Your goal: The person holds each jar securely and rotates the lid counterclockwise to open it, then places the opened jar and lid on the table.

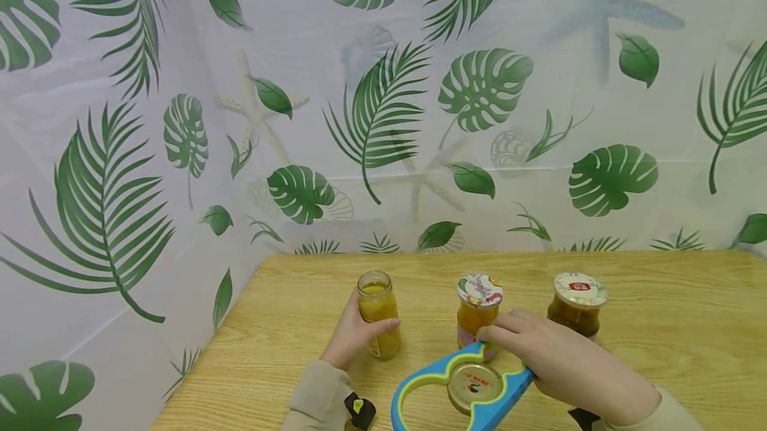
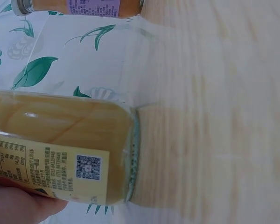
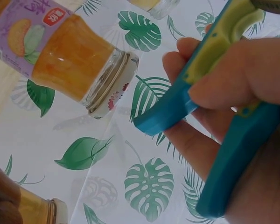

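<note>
My left hand (image 1: 353, 336) grips an open, lidless jar of yellow fruit (image 1: 378, 314) standing on the wooden table (image 1: 659, 338); the left wrist view shows the jar (image 2: 60, 149) close up with its yellow label. My right hand (image 1: 560, 361) holds a blue and green jar opener (image 1: 443, 394) with a gold metal lid (image 1: 475, 386) caught in one of its rings. In the right wrist view my fingers (image 3: 233, 88) are wrapped round the opener (image 3: 224, 112). A lidded jar of yellow fruit (image 1: 477, 308) stands just beyond that hand.
A third jar with dark contents and a lid (image 1: 578, 303) stands to the right of the middle jar. A white sheet printed with green leaves (image 1: 383, 104) hangs behind and left of the table. The table's left edge lies close to my left sleeve (image 1: 317, 398).
</note>
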Tool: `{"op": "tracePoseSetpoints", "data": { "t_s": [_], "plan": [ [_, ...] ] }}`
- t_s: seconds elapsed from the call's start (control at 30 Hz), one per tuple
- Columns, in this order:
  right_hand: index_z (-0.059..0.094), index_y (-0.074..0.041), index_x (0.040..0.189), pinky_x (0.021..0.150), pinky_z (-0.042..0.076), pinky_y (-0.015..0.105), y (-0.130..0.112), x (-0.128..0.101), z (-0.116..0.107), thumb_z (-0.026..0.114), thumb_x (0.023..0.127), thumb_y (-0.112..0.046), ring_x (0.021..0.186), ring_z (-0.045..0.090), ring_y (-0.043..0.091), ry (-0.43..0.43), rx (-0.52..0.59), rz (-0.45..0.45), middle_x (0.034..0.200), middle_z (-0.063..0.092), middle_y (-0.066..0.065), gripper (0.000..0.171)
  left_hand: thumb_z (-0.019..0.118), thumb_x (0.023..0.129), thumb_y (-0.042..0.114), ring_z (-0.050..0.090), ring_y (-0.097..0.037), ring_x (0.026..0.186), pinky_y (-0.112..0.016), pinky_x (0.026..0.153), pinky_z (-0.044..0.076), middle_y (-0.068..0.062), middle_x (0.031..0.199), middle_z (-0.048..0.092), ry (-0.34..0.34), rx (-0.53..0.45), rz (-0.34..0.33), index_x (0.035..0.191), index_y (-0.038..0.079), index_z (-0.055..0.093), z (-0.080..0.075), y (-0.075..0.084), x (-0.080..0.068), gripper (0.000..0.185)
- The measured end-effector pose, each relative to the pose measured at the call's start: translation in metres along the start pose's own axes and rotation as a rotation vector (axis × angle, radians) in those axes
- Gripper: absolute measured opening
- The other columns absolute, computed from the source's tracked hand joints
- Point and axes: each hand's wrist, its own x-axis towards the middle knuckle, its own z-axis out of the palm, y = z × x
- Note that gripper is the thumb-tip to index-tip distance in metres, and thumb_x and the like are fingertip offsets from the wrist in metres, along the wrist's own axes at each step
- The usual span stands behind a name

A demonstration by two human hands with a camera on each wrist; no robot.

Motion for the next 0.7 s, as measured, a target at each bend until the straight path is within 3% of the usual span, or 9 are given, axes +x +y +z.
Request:
{"op": "tracePoseSetpoints", "data": {
  "t_s": [0.7],
  "plan": [
    [0.056, -0.014, 0.108, 0.074, 0.046, 0.035, 0.0007, 0.0005, 0.0016, 0.07, 0.053, 0.018, 0.087, 0.052, 0.016, -0.007, 0.007, -0.004, 0.099, 0.055, -0.004, 0.064, 0.073, 0.073, 0.017, 0.048, -0.026, 0.103, -0.044, 0.089, 0.037, -0.011, 0.114, 0.049, 0.027, 0.02, 0.005, 0.13, 0.008, 0.032, 0.0018, 0.002, -0.0008, 0.07]
  ]
}}
